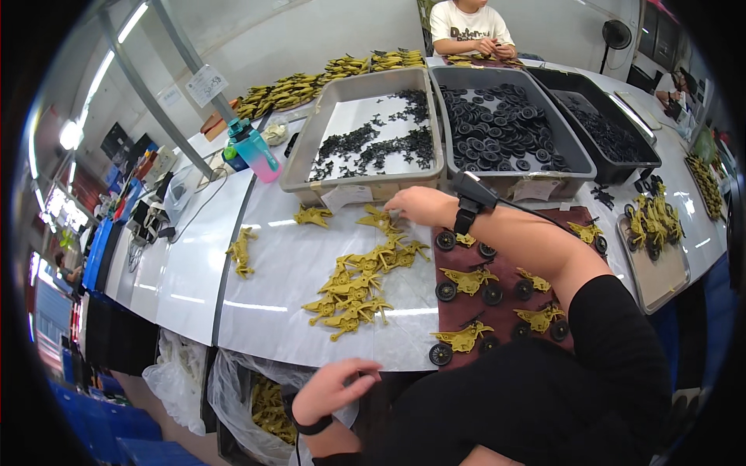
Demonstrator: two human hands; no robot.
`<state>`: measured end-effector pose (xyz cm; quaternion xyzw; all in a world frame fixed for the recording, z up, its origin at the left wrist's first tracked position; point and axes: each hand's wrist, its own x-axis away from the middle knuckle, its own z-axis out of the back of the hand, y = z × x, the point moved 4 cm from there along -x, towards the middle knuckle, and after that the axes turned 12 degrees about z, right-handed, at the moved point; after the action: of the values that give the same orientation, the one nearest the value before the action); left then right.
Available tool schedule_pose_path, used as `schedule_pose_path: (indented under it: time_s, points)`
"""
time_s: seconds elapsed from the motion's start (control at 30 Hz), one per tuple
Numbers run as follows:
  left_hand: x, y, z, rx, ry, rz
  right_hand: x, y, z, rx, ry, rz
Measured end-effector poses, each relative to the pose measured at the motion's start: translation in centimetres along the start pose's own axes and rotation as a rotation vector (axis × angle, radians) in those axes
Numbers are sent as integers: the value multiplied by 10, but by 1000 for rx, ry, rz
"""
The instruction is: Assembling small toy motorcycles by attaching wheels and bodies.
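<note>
My right hand (423,205) reaches across the table to the front of the grey bins. Its fingers are bent together at a yellow plastic toy motorcycle body (376,218), their tips partly hidden. Just below lies a loose pile of similar yellow bodies (353,287). Two more small groups of bodies, one (312,216) near the bin and one (242,252) farther left, rest on the white tabletop. My left hand (336,388) hovers at the table's near edge, fingers stretched and thumb apart, holding nothing.
Toy motorcycles with black wheels (466,281) stand on a dark red mat (497,311) under my right arm. Bins hold small black parts (373,147) and black wheels (497,128). A bottle (252,149) stands left. Across the table sits a person (470,31). Below hangs a plastic-lined container (233,388).
</note>
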<state>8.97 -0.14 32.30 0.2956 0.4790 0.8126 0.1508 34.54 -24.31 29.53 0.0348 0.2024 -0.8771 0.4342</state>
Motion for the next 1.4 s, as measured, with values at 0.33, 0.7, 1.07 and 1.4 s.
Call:
schedule_pose_path:
  time_s: [0.33, 0.7, 1.07, 1.4]
  points:
    - [-139, 49, 47, -570, 420, -361, 24, 28, 2, 257, -155, -104]
    - [-203, 22, 7, -997, 594, -280, -15, 38, 92, 122, 434, -15]
    - [-199, 5, 22, -943, 616, -161, -101, 217, 35, 149, -34, -484]
    - [-198, -1, 20, -897, 623, -170, -111, 197, 24, 275, -411, -554]
